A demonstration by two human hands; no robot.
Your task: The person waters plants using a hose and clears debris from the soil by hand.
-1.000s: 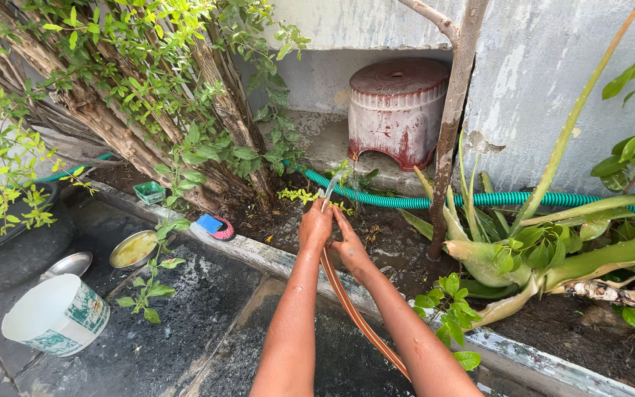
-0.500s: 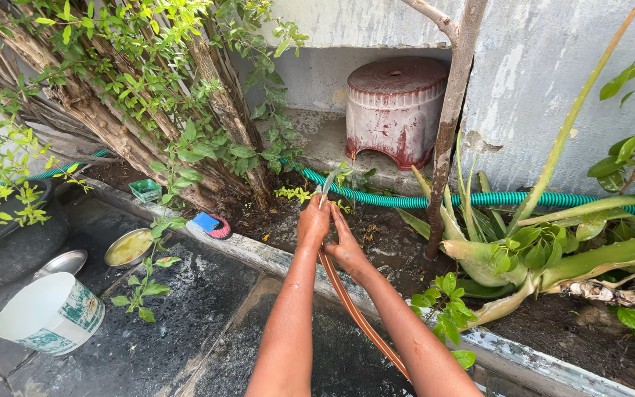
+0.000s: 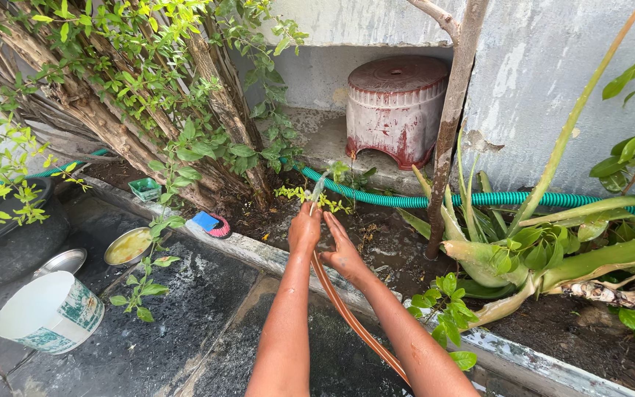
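at eight o'clock we see a white bucket [image 3: 49,312] on the wet floor, a steel bowl [image 3: 128,246] just past it. at centre our left hand [image 3: 305,229] has its fingers closed around the end of the orange hose [image 3: 347,316], water spurting toward twelve o'clock; our right hand [image 3: 343,254] touches the hose with fingers open. a green corrugated hose [image 3: 494,198] runs toward three o'clock, behind it a red stool [image 3: 395,110].
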